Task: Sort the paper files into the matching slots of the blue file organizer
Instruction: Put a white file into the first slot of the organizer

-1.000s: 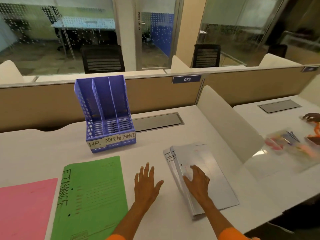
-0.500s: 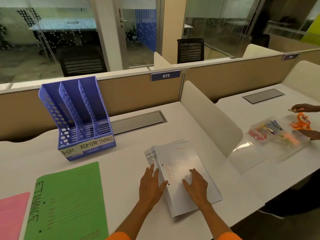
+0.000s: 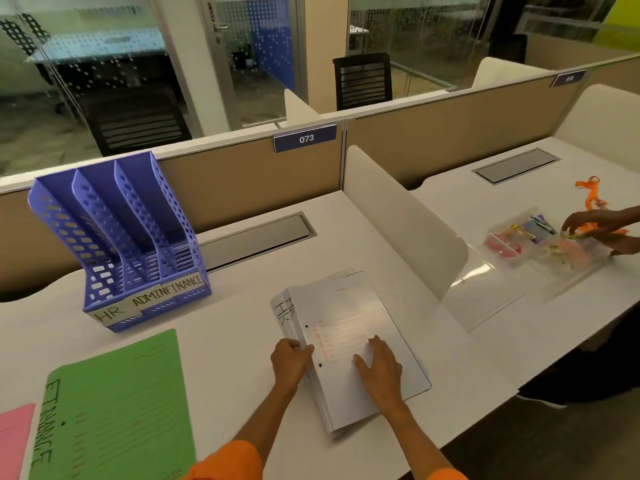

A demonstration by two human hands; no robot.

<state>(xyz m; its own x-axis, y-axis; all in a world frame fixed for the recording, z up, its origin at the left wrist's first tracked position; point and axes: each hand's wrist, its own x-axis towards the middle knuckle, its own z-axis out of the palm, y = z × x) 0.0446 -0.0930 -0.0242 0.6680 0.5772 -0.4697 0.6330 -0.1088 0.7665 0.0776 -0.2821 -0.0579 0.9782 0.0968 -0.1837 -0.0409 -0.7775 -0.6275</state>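
1. A stack of white files [image 3: 349, 317] lies flat on the white desk [image 3: 242, 344], in front of the person, with "HR" written on its far-left corner.
2. The left hand [image 3: 290, 362] grasps the stack's left edge, its fingers curled round the spine side near a punched hole.
3. The right hand [image 3: 379, 370] is released and lies flat on the top cover just to the right of the left hand, fingers spread and pointing away from the person.
4. To the left of the gripping hand and nearer the person, a green file [image 3: 114, 410] marked "FINANCE" lies flat. A pink file [image 3: 14, 441] sits further left at the picture's edge.
5. Beyond the green file, up and left of the grip and well apart from it, the blue file organizer [image 3: 121, 244] stands upright. Its three slots are labelled HR, ADMIN and FINANCE along the front.
6. To the right of the hands, a white divider [image 3: 398, 216] stands between this desk and the next.
7. Past the divider, another person's hand [image 3: 595, 225] reaches into a clear tray [image 3: 540, 245] of small coloured items.
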